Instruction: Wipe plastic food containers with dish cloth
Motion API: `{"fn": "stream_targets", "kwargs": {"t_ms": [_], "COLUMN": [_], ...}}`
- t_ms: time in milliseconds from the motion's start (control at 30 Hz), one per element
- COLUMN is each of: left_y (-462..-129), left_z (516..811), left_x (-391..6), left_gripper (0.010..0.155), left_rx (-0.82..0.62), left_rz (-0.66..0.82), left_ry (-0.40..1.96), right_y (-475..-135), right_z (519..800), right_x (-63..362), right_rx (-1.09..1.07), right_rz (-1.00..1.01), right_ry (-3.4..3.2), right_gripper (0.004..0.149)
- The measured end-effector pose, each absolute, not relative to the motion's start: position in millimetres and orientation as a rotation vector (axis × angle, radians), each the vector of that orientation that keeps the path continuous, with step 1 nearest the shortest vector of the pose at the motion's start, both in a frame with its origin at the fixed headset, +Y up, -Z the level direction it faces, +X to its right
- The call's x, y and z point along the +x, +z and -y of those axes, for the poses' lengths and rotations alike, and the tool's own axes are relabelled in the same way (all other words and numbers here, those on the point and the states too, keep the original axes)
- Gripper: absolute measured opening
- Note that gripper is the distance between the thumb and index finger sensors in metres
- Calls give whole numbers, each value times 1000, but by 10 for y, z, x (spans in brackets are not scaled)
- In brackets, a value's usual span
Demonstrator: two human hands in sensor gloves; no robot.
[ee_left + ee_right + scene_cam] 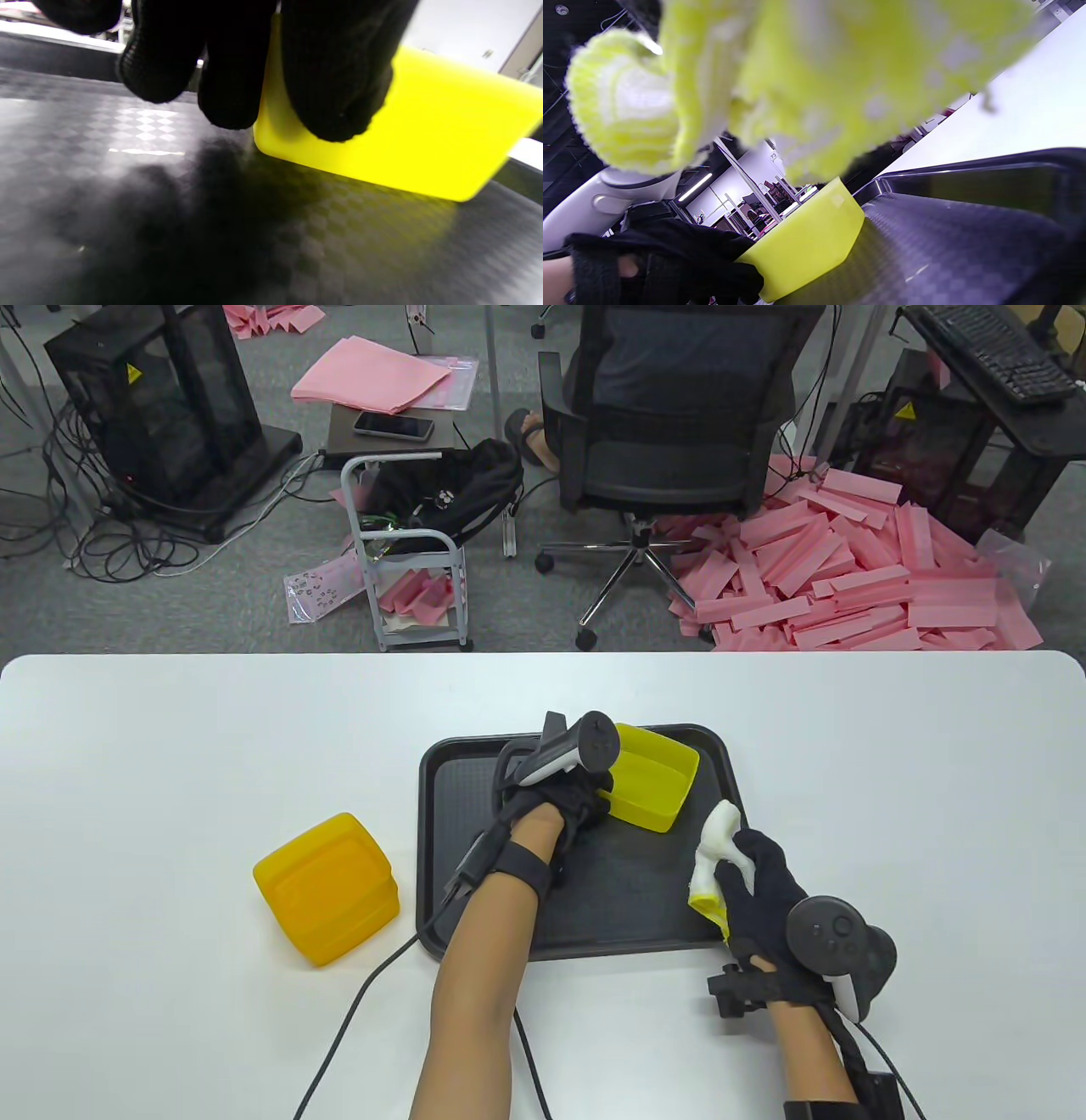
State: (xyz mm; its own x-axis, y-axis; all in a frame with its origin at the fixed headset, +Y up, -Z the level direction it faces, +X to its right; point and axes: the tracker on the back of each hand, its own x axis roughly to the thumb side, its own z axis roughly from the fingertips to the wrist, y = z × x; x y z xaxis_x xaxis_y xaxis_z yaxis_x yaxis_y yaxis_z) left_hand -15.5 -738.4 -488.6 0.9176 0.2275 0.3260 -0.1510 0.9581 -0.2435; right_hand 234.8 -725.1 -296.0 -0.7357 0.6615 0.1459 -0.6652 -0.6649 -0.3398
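A yellow open container (652, 777) sits tilted at the back of the black tray (462, 780). My left hand (570, 802) grips its near left wall; in the left wrist view my gloved fingers (335, 84) lie on the yellow container (424, 140). It also shows in the right wrist view (806, 245). My right hand (764, 891) holds a white and yellow dish cloth (717, 853) bunched upright over the tray's right edge, blurred close in the right wrist view (806, 72). A second, darker yellow container (327, 889) lies upside down on the table left of the tray.
The white table (891, 780) carries the tray at its middle. Cables run from both wrists off the front edge. Beyond the table's far edge are an office chair, a small cart and pink foam strips on the floor.
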Motion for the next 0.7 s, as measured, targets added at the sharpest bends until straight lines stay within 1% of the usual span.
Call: {"fn": "stream_targets", "kwargs": {"t_ms": [167,200,367,467,700], "left_y": [-4563,-4516,-4135,-3879,-3293], "left_z": [7257,7235,7111,7040,6890], "left_x": [-298,-316,-469,-617,-924], "left_gripper": [42,42,41,41,41], "left_rx": [-82,-73,19,80,165], "left_rz": [412,411,394,368,336], "left_ry": [217,217,200,245,299], "right_y": [-2944,-2944,-2933,-2920,-2899], "right_z": [7236,7233,7234,7231,7228], "right_x": [2323,2321,2298,2269,2218], "right_rx": [38,40,64,80,108], "right_rz": [485,484,476,471,457], "right_ry": [2332,2331,2309,2302,2293], "right_gripper": [53,53,53,53,53]}}
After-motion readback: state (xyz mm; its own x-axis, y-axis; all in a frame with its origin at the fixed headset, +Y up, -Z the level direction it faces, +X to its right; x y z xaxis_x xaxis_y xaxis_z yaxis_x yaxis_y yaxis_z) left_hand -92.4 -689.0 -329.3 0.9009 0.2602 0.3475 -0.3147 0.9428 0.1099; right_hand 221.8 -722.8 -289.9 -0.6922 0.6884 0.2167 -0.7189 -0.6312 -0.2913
